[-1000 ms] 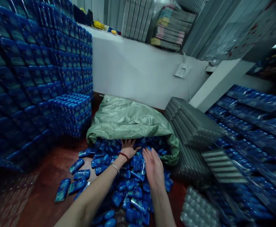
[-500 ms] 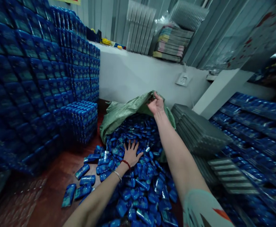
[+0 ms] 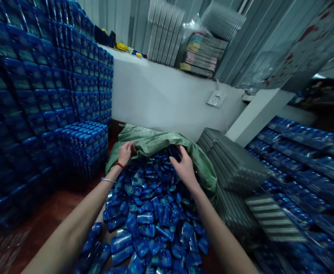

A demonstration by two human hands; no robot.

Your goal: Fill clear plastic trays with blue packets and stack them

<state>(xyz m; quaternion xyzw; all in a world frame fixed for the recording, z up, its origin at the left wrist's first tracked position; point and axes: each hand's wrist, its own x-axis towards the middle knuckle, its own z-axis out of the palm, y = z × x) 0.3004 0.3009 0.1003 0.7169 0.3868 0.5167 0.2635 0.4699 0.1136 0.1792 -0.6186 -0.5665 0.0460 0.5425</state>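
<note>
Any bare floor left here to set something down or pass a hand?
One free patch: the reddish-brown floor, between the stacked blue packs on the left and the spilled blue packets. The rest is crowded: both hands, left hand and right hand, grip the green woven sack; grey tray stacks fill the right.

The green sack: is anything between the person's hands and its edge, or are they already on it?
Nothing visible stands between them. The left hand and the right hand both grip the rim of the green sack at its mouth, over the heap of blue packets spilling onto the floor.
</note>
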